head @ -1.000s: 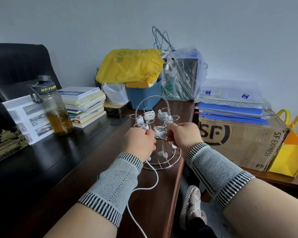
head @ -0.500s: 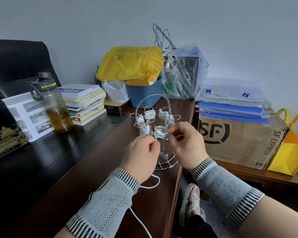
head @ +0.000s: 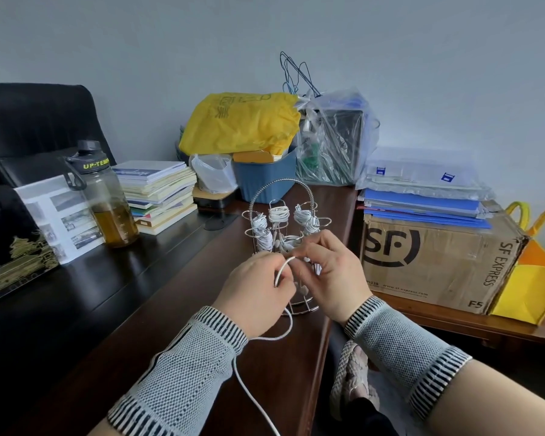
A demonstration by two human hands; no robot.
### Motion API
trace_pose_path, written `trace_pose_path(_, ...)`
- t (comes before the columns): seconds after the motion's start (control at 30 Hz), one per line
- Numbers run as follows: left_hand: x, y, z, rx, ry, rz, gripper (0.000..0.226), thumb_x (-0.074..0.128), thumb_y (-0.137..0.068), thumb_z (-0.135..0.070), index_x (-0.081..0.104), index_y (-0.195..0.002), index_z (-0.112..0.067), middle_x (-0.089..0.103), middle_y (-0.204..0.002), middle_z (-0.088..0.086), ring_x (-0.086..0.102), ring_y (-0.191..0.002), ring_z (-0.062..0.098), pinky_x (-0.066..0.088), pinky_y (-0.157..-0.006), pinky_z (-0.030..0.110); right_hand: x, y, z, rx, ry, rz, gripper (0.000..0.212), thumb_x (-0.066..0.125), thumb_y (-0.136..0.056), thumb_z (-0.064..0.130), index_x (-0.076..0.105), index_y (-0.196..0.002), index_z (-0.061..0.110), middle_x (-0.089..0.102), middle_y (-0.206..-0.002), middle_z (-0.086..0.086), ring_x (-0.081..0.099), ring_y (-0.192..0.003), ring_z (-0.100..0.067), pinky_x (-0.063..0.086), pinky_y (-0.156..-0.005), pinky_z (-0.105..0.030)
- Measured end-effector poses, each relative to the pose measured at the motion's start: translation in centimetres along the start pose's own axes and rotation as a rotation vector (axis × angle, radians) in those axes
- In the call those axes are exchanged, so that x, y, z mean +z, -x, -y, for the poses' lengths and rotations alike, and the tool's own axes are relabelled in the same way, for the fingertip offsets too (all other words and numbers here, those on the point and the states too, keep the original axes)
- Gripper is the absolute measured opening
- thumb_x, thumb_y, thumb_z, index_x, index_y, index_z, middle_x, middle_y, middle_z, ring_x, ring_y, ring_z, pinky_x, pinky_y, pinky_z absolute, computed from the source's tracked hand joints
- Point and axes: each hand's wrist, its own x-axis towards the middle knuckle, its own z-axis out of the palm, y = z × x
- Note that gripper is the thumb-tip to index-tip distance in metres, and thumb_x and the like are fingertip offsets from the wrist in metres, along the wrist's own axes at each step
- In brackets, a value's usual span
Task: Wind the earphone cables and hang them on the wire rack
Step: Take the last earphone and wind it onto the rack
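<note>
A dark wooden desk [head: 177, 297] is standing against a plain grey wall, and a person is sitting at it with both forearms reaching forward, each wearing a grey knitted wrist sleeve. Near the desk's right edge a small wire rack [head: 282, 221] with an arched handle is standing upright. Several wound bundles of white earphone cable [head: 279, 213] are hanging on its upper loops.

Just in front of the rack, the left hand [head: 255, 291] and the right hand [head: 331, 272] are meeting close together. Both are curling their fingers and pinching a loose white cable [head: 284, 265], which is arching between them. From under the left hand the same cable is trailing down across the desk toward the bottom of the view.

Further back on the left, a water bottle [head: 107, 199] with amber liquid is standing beside a stack of books [head: 161, 193]. Behind the rack, a yellow bag [head: 239, 124] is lying on top of a blue bin [head: 265, 177]. On the right, a cardboard box [head: 434, 259] printed "SF EXPRESS" is sitting on a lower table, with blue folders stacked on it.
</note>
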Motion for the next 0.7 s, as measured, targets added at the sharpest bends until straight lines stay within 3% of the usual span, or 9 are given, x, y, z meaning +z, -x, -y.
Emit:
trace_pose_path(0.07,-0.5,0.0,0.1,-0.048,0.108,0.003,0.014,0.054,-0.092,-0.023,0.061,-0.081,-0.020,0.066,-0.079,-0.005,0.058,-0.070,0.012,0.043,-0.066,0.029,0.0,0.1,-0.1,0.045,-0.003,0.004,0.023,0.058,-0.087,0.035,0.070,-0.087,0.015,0.058,-0.087,0.004,0.059,-0.074,-0.009,0.051,-0.066,-0.027)
trace_pose_path(0.17,-1.0,0.1,0.4,-0.134,0.498,-0.001,0.021,0.057,-0.095,-0.018,0.063,-0.075,-0.013,0.067,-0.064,-0.004,0.064,-0.058,0.012,0.055,-0.067,0.032,0.0,0.0,0.1,0.150,-0.067,-0.016,0.009,0.063,-0.087,0.023,0.065,-0.083,0.015,0.059,-0.084,0.004,0.058,-0.070,-0.011,0.052,-0.066,-0.029)
trace_pose_path(0.33,-1.0,-0.5,0.1,-0.214,0.919,-0.098,0.021,0.059,-0.094,-0.015,0.066,-0.076,-0.008,0.048,-0.055,-0.004,0.039,-0.045,0.009,0.036,-0.054,0.029,0.3,-0.2,0.3,0.471,-0.283,-0.035,0.014,0.068,-0.087,0.021,0.061,-0.075,0.023,0.064,-0.074,0.005,0.057,-0.064,-0.009,0.049,-0.067,-0.029)
trace_pose_path(0.43,-0.7,-1.4,-0.5,-0.265,0.954,-0.144,0.021,0.061,-0.093,-0.017,0.068,-0.075,-0.009,0.048,-0.054,-0.004,0.036,-0.045,0.009,0.033,-0.053,0.029,0.2,-0.5,0.4,0.592,-0.429,-0.049,0.016,0.068,-0.087,0.019,0.065,-0.072,0.019,0.063,-0.065,0.008,0.053,-0.059,-0.004,0.044,-0.065,-0.028)
trace_pose_path(0.57,-0.3,-2.3,-0.6,-0.331,0.948,-0.197,0.022,0.067,-0.090,-0.018,0.067,-0.070,-0.011,0.050,-0.053,-0.005,0.037,-0.047,0.009,0.034,-0.054,0.028,0.1,-0.8,0.6,0.697,-0.572,-0.064,0.021,0.063,-0.089,0.021,0.067,-0.070,0.012,0.068,-0.074,-0.016,0.056,-0.067,-0.015,0.050,-0.071,-0.040)
trace_pose_path(0.7,0.1,-2.2,-0.2,-0.416,0.975,-0.208,0.018,0.069,-0.088,-0.016,0.069,-0.070,-0.011,0.055,-0.056,-0.003,0.038,-0.045,0.008,0.035,-0.052,0.025,0.3,-1.5,0.5,0.789,-0.559,-0.065,0.028,0.061,-0.090,0.025,0.067,-0.073,0.005,0.065,-0.069,-0.008,0.055,-0.066,-0.016,0.051,-0.073,-0.043)
